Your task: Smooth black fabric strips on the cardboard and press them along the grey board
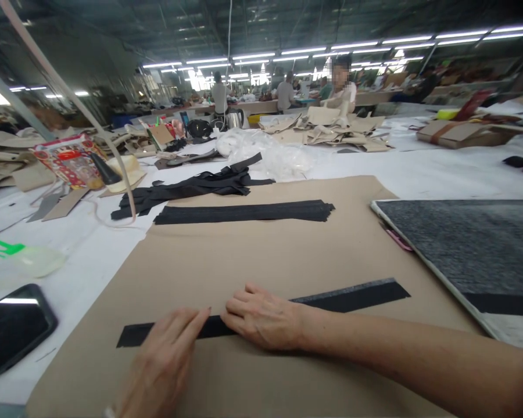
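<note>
- Table (91, 261): white-topped, it carries everything listed below.
- Brown sheet (261, 249): lies flat on the table, in front of the person.
- Grey board (475, 249): at the right, pale along its edge, with a black band (505, 303) across its nearer part.
- Heap of black strips (192, 188): loose and tangled, beyond the stack.
- Stack of black strips (244, 212): laid lengthwise on the far part of the brown sheet.
- Black strip (215, 328): on the near part of the brown sheet, under both hands; its right end lies farther from the person, and a grey edging shows there.
- Right hand (261, 316): on the strip's middle, fingers bent and close together; whether they pinch it cannot be told.
- Left hand (169, 342): over the strip near its left end, fingers together and pointing right; their grip cannot be told.
- Phone (17, 328): dark-screened, left of the brown sheet.
</note>
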Demonstrator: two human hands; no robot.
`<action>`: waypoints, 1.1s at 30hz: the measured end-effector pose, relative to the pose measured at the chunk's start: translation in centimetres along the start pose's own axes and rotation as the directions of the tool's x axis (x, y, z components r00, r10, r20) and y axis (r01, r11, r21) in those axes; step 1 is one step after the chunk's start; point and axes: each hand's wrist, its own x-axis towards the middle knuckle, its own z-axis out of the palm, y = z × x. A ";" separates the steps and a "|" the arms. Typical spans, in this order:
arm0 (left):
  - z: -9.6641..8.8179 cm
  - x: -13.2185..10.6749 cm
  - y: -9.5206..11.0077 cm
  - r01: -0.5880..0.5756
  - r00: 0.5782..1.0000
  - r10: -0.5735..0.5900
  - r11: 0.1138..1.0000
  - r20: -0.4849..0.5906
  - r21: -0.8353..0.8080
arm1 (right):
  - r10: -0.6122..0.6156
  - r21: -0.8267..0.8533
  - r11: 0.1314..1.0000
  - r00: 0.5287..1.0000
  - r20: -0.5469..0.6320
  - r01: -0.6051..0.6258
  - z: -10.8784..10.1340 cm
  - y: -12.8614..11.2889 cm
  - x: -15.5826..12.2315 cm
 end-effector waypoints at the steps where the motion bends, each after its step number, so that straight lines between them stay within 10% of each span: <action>1: 0.7 0.5 1.1 -0.026 0.999 0.026 1.000 -0.018 -0.013 | -0.002 0.006 1.000 1.000 -0.009 0.002 0.1 0.0 0.0; 33: 3.0 0.4 1.7 -0.149 0.980 0.131 0.982 0.149 0.117 | 0.049 -0.060 0.997 0.999 -0.005 -0.049 -2.0 2.2 -10.3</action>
